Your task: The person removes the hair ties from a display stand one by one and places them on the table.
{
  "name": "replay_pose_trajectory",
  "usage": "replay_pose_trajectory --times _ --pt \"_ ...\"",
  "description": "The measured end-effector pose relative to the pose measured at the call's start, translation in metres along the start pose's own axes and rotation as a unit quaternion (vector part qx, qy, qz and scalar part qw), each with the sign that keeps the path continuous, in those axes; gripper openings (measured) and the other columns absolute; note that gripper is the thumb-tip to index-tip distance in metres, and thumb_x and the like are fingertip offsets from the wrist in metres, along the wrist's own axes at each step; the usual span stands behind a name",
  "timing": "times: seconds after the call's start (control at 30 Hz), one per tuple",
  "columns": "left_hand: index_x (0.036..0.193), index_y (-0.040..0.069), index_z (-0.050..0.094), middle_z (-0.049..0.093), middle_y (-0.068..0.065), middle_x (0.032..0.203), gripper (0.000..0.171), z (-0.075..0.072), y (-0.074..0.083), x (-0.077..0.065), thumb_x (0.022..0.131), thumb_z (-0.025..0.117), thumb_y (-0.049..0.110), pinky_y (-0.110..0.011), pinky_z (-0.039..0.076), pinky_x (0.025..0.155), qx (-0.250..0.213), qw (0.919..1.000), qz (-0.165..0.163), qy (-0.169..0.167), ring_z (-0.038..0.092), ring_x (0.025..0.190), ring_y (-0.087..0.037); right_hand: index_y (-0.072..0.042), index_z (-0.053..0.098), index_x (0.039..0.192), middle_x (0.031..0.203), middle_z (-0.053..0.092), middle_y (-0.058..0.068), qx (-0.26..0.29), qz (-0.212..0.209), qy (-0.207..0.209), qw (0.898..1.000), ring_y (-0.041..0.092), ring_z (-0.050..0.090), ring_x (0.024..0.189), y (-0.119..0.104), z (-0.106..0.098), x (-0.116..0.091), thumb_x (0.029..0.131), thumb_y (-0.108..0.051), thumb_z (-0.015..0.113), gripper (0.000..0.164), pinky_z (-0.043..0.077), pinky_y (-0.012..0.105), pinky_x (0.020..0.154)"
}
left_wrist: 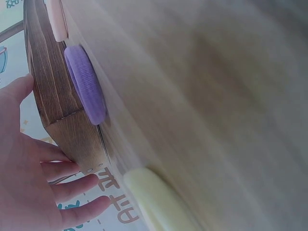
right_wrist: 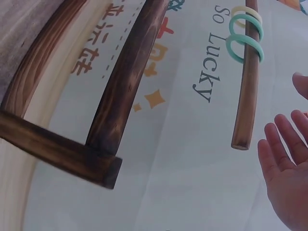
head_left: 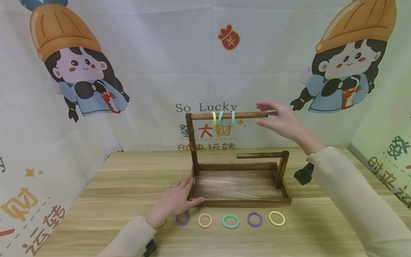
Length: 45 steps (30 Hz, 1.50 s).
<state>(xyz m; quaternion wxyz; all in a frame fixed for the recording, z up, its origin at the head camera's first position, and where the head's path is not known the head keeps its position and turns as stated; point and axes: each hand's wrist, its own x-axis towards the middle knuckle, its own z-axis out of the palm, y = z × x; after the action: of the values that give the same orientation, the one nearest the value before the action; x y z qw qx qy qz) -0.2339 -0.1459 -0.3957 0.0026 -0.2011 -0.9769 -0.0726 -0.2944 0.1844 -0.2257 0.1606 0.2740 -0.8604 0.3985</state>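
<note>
Hovering by the upper bar's (head_left: 248,115) free end, the right hand (head_left: 284,121) is wide and empty; three hair ties (head_left: 220,118) hang leftward along it; the outstretched left hand (head_left: 174,198) touches the wooden stand (head_left: 237,203).

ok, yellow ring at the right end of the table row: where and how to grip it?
Probably pinch the yellow ring at its near rim, coming from above on the side away from the wooden rack. It lies flat on the table, hole open for a fingertip, and the rack stands close behind.
</note>
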Motion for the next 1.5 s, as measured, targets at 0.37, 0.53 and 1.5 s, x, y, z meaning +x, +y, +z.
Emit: replay_pose_trajectory --times 0.37,0.53,1.5 --pt "0.136 -0.001 0.030 0.027 -0.015 0.140 0.089 0.000 0.000 -0.001 0.079 0.039 0.067 -0.058 0.029 0.088 0.002 1.0000 -0.001 0.002 0.032 0.119 -0.039 -0.009 0.046 0.127 0.123 0.048 0.010 -0.024 0.024 -0.027 0.999 0.025 0.043 0.111 -0.002 0.016 0.020 0.080 -0.022 0.066 0.052 0.036 0.041 0.088" --pt "0.136 -0.001 0.029 0.028 -0.015 0.139 0.088 -0.001 0.001 -0.001 0.079 0.039 0.066 -0.057 0.030 0.088 0.001 1.0000 -0.002 0.003 0.033 0.119 -0.039 -0.006 0.047 0.126 0.122 0.049 0.010 -0.038 0.010 -0.037 0.999 0.024 0.041 0.112 -0.003 0.024 0.028 0.079 -0.024 0.067 0.055 0.033 0.040 0.092" --pt "0.135 -0.002 0.031 0.028 -0.016 0.139 0.088 -0.002 0.002 -0.001 0.080 0.040 0.066 -0.056 0.030 0.088 -0.001 1.0000 -0.001 0.002 0.033 0.119 -0.038 -0.006 0.047 0.127 0.122 0.051 0.008 -0.146 0.012 -0.065 0.987 0.024 0.047 0.107 -0.008 0.053 0.047 0.077 -0.025 0.069 0.057 0.020 0.048 0.096"
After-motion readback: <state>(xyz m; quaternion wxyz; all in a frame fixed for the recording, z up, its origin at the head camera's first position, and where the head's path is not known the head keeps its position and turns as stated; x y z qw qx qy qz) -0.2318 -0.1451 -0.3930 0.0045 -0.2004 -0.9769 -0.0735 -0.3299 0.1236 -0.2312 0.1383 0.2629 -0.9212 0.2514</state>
